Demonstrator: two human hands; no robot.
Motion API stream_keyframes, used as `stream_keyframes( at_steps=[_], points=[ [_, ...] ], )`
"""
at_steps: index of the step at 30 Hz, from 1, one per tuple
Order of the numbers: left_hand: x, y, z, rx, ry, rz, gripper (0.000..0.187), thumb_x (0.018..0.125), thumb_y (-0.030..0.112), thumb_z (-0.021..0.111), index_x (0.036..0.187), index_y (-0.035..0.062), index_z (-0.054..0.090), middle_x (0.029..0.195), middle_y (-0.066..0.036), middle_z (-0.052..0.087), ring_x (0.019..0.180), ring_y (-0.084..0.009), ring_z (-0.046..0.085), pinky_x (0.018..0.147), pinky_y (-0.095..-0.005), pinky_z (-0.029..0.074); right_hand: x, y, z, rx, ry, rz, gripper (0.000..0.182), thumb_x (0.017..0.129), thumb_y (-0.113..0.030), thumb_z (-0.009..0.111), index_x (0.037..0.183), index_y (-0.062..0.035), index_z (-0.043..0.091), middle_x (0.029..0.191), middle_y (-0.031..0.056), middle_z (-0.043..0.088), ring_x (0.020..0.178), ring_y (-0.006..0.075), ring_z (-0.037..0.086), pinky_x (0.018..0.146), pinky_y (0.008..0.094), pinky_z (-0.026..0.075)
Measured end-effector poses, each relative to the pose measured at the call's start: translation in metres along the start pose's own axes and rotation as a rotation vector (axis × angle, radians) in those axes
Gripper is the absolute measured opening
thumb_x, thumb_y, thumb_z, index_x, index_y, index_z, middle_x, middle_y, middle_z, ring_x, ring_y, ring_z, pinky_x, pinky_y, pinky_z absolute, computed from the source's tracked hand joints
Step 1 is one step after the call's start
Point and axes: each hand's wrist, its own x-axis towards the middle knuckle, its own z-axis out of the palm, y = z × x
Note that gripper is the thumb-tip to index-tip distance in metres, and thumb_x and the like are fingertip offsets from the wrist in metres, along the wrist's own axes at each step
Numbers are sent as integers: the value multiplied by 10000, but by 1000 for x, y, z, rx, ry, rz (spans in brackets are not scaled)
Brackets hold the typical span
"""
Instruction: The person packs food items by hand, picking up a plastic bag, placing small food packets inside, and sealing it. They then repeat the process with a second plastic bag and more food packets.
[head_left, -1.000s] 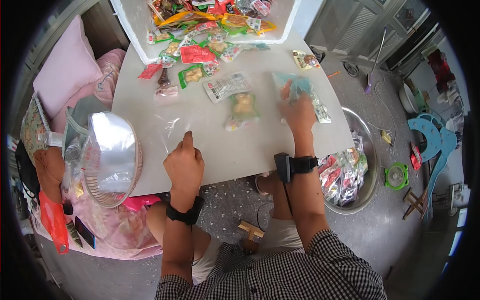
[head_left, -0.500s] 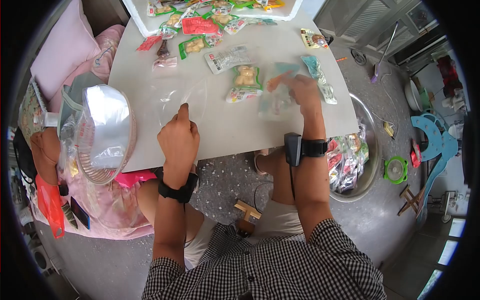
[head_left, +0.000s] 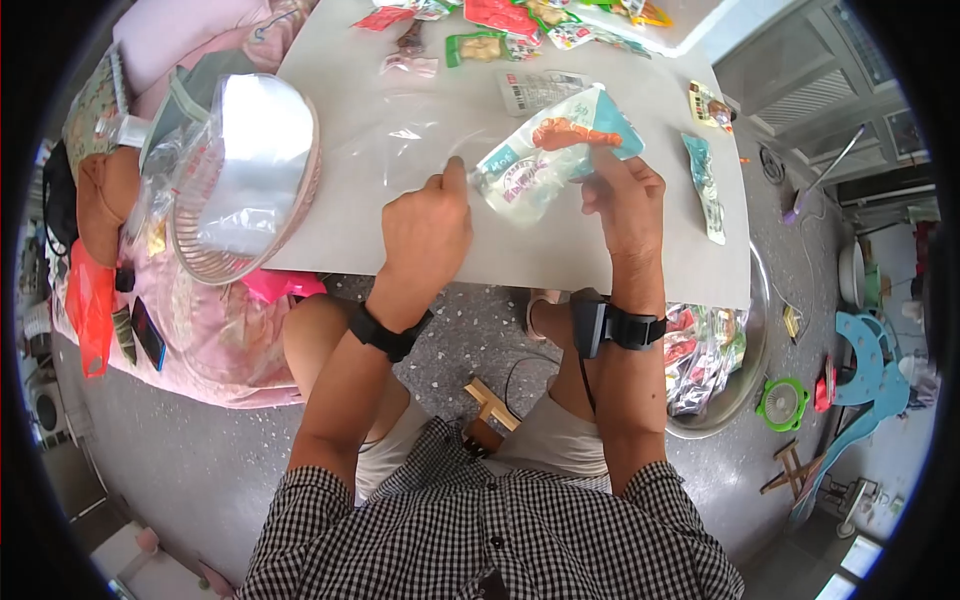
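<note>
Above the table, my right hand (head_left: 622, 205) pinches the right edge of a teal and white pouch (head_left: 540, 160) with an orange food picture on it. My left hand (head_left: 428, 228) is closed at the pouch's left side, its thumb and index fingertip near the pouch corner. Whether it grips the pouch or the thin clear bag (head_left: 405, 140) behind it is hard to see. A silver printed packet (head_left: 530, 90) lies behind the pouch. To the right rests a teal and silver packet (head_left: 705, 190), with a small brown and yellow packet (head_left: 712, 108) farther back.
A pink basket (head_left: 312, 180) with clear plastic bags (head_left: 255, 150) stands at the left table edge. Several snack packets and a white foam box (head_left: 700, 25) are at the back. A metal basin (head_left: 760, 330) of packets sits on the floor at right.
The teal and white pouch has been lifted and turned between my hands. My left hand has moved right, toward it. The view has shifted, so the table sits higher and the green-edged nut packet is hidden.
</note>
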Motion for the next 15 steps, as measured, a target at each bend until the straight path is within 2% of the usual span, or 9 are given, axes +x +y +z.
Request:
stream_keyframes(
  at_steps=[1, 4, 10, 15],
  points=[
    [0, 0, 0, 10, 1, 3, 442, 697, 47, 601, 1137, 19, 561, 735, -113, 622, 548, -293, 606, 503, -386, 483, 1, 3, 3, -38, 18, 6, 205, 838, -168, 644, 858, 35, 630, 700, 131, 648, 500, 119, 583, 433, 236, 496],
    [-1, 0, 4, 15, 0, 8, 447, 704, 54, 606, 1145, 10, 551, 737, -114, 623, 543, -295, 604, 497, -387, 483, -4, 6, 25, -32, 120, -56, 202, 832, -144, 634, 880, 52, 621, 732, 133, 656, 522, 138, 606, 469, 262, 532],
    [1, 1, 3, 3, 23, 11, 465, 712, 55, 604, 1170, 5, 537, 756, -120, 625, 551, -298, 608, 504, -394, 484, -11, 18, 45, 150, 104, 23, 215, 832, -114, 611, 937, 74, 605, 783, 140, 658, 631, 199, 661, 526, 298, 565],
    [2, -2, -1, -17, 34, -2, 460, 713, 50, 603, 1167, 6, 544, 757, -122, 624, 564, -304, 611, 520, -403, 484, -12, 23, 46, 187, 68, 24, 232, 829, -122, 615, 958, 70, 602, 807, 152, 662, 664, 217, 670, 564, 308, 574]
  ],
)
